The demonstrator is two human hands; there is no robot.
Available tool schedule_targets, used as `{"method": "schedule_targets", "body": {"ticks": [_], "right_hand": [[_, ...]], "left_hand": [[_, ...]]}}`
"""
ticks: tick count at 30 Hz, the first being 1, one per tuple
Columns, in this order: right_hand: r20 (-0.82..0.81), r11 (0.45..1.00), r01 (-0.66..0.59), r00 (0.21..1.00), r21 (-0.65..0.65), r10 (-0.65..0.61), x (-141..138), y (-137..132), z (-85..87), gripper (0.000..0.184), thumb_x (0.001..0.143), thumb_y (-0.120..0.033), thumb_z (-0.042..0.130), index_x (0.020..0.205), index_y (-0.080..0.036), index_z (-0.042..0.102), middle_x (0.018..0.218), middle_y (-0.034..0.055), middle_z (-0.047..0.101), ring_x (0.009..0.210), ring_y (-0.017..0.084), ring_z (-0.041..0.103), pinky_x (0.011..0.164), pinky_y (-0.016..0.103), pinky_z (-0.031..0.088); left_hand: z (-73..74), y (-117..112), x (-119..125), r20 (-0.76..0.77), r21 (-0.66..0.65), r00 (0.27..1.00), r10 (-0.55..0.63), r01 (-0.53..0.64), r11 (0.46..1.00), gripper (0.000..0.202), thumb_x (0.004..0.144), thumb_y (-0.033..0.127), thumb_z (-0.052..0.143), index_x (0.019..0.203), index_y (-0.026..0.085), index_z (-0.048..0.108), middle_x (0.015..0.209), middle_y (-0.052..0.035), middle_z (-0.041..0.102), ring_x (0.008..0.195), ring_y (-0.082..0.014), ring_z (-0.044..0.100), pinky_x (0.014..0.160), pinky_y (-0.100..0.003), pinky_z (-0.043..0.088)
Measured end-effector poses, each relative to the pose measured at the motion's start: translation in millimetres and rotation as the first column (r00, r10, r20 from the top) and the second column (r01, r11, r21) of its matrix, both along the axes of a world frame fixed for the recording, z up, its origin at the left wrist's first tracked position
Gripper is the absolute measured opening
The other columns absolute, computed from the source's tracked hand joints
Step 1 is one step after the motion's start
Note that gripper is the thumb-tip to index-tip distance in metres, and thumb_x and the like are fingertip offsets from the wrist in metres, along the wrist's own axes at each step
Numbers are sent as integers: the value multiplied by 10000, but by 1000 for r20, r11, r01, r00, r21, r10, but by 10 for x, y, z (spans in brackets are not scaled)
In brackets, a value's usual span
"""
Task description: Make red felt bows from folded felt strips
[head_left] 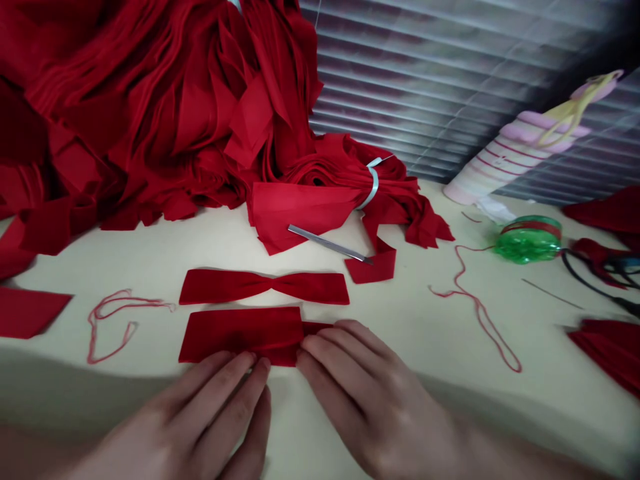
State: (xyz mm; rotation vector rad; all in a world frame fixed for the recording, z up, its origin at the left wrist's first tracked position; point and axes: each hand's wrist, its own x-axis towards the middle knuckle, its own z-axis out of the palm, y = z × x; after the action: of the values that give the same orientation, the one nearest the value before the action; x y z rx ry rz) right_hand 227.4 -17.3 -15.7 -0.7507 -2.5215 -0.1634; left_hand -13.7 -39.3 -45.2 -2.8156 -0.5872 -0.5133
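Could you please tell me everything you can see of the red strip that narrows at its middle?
The narrowed strip is deep red and looks like soft, matte fabric. Two broad, straight-ended wings taper to a slim waist, with faint creases running toward it, like a bow. It lies lengthwise on the pale tabletop, just beyond another red piece. Neither the left hand nor the right hand touches it. What holds the waist in, if anything, I cannot tell.

No legible text or numbers; small mark on striped cylinder (503, 160) unreadable.
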Motion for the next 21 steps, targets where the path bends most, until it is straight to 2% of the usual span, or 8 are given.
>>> {"method": "schedule_targets", "body": {"ticks": [4,8,12,14,21], "right_hand": [[105,996,-10,994,85,1,-11,-51,1,348,844,-6,354,916,-35,693,913,173,705,816,280,635,799,450,495],[136,992,-5,991,122,-12,-14,-75,-16,349,836,-8,353,923,-33,690,919,173,709,821,293,644,815,454,487],[132,992,-18,991,128,1,-21,-63,-12,345,831,-4,355,916,-32,688,904,173,709,795,284,642,795,455,498],[118,993,-11,993,114,-3,-24,-50,0,356,833,-3,345,901,-36,693,895,170,709,777,273,639,781,451,510],[104,997,-26,994,73,18,-5,-33,18,367,837,4,339,877,-52,700,881,166,703,778,252,635,771,431,521]], "left_hand": [[5,0,3,-11,18,1000,-3,4,1000,589,681,445,717,1145,103,593,1237,-172,568,1344,-383,295,1153,-457,177],[-15,-23,7,-6,-4,1000,2,-2,1000,594,691,434,717,1162,97,584,1254,-180,558,1338,-375,313,1155,-452,181],[-67,-69,15,54,-52,997,54,-52,997,568,689,383,719,1159,92,587,1276,-179,547,1324,-378,339,1151,-461,200],[-78,-79,14,56,-51,998,42,-39,998,536,716,375,702,1160,95,588,1271,-171,555,1324,-362,348,1153,-443,202],[-31,-52,-8,41,-39,998,37,-35,999,575,705,409,716,1167,97,580,1280,-175,545,1330,-367,331,1154,-447,195]]}}
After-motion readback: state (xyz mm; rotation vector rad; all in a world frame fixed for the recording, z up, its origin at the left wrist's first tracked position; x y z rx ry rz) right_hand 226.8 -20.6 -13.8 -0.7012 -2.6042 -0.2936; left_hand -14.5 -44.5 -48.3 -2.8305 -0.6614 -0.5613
